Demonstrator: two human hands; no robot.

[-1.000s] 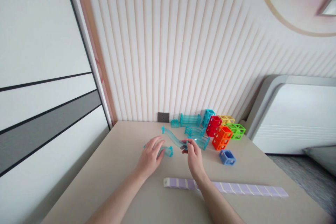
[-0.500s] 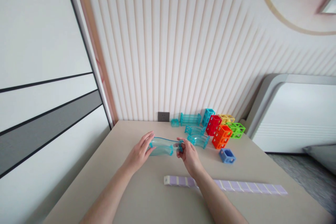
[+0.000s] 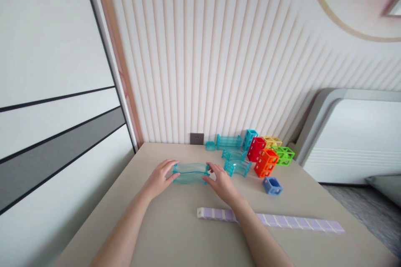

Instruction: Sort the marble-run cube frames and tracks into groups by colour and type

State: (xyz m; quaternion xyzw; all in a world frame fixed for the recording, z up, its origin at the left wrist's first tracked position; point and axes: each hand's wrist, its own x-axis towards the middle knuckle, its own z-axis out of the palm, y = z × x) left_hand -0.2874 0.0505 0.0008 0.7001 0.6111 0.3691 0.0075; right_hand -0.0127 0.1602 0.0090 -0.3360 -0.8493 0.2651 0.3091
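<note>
My left hand (image 3: 162, 178) grips the left end of a translucent blue track piece (image 3: 191, 168), thumb in front and fingers behind. At its right end my right hand (image 3: 219, 180) closes thumb and fingers around the edge. A second translucent blue track piece (image 3: 191, 178) lies directly in front of or under the first, touching or nearly so; I cannot tell whether they are joined. Both run left to right over the table (image 3: 169, 217). Nearest to my right hand on the right is a curved translucent blue track piece (image 3: 240, 169).
Against the wall stand a straight translucent blue piece (image 3: 229, 142) and a small one (image 3: 210, 146). Red (image 3: 256, 149), orange (image 3: 266, 162) and green (image 3: 284, 156) frame blocks stand right, with a blue block (image 3: 272, 185) in front. A purple segmented strip (image 3: 288, 221) passes under my right forearm.
The upper track piece has come down and leftward, level over the second piece. My right hand has shifted left with it, from a pinch to a wider grip on its end.
</note>
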